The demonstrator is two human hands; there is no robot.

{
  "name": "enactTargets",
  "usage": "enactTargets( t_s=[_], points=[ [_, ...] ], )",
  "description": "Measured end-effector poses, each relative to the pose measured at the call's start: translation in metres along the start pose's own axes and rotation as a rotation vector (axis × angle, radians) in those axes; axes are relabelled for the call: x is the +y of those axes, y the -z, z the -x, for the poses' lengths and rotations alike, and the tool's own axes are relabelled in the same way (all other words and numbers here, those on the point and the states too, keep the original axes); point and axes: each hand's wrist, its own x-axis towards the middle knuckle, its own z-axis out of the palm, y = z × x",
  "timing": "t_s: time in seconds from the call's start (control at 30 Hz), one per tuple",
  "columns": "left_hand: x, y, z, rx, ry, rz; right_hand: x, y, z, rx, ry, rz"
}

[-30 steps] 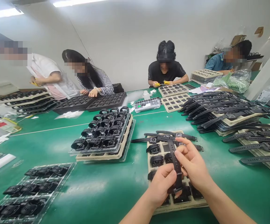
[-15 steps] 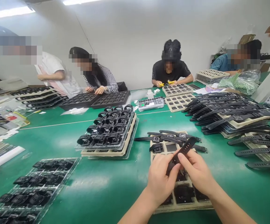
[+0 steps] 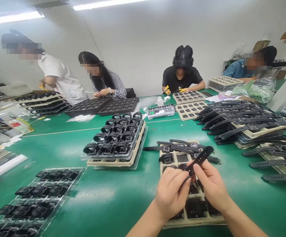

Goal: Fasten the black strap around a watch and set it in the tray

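Between my two hands is a black watch strap (image 3: 204, 156), its holed end pointing up and to the right. My left hand (image 3: 171, 191) is closed on the strap's lower part, and my right hand (image 3: 211, 185) pinches it higher up with the thumb on top. Whether a watch case hangs on the strap is hidden by my fingers. Beneath both hands lies a beige compartment tray (image 3: 194, 223) with dark watch pieces in its cells. Several black watches (image 3: 166, 148) with straps spread out lie across its far end, and one with a curled strap (image 3: 167, 158) sits in a cell.
Left of my hands stands a stack of trays (image 3: 113, 163) topped with looped watches. A clear tray of watches (image 3: 66, 194) lies at near left. Piled watch trays (image 3: 251, 126) fill the right side. Co-workers sit or stand across the green table (image 3: 103, 194).
The strap's holed end has shifted slightly up and to the right, and my fingers have adjusted around it. Across the table, the co-worker at far left has a hand lower now. The view has shifted slightly.
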Motion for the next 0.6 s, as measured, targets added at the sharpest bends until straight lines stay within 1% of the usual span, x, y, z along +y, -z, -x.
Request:
enactTargets(
  t_s=[0.17, 0.23, 0.3, 0.33, 0.37, 0.43, 0.5, 0.53, 0.6],
  points=[
    [-0.0017, 0.0000, 0.0007, -0.020, -0.020, -0.005, 0.0001, 0.0013, 0.0003, -0.011, 0.027, 0.064],
    [-0.0016, 0.0005, 0.0001, -0.021, -0.021, -0.002, -0.0004, 0.0031, -0.0001, -0.028, 0.079, 0.125],
    [-0.0007, 0.0013, -0.0008, -0.028, 0.021, 0.022, -0.0016, 0.0050, -0.0009, -0.083, 0.174, 0.210],
    [-0.0001, 0.0017, -0.0012, -0.027, 0.083, 0.054, -0.0025, 0.0057, -0.0015, -0.120, 0.225, 0.261],
    [0.0005, 0.0021, -0.0015, -0.010, 0.183, 0.105, -0.0034, 0.0061, -0.0021, -0.153, 0.267, 0.315],
    [0.0011, 0.0025, -0.0020, 0.062, 0.462, 0.283, -0.0052, 0.0062, -0.0032, -0.210, 0.319, 0.416],
    [0.0006, 0.0019, -0.0021, 0.144, 0.718, 0.519, -0.0066, 0.0055, -0.0041, -0.265, 0.330, 0.478],
    [-0.0001, 0.0013, -0.0022, 0.168, 0.807, 0.639, -0.0072, 0.0052, -0.0044, -0.284, 0.328, 0.491],
    [-0.0017, -0.0005, -0.0027, 0.190, 0.900, 0.842, -0.0086, 0.0047, -0.0046, -0.268, 0.313, 0.496]
  ],
)
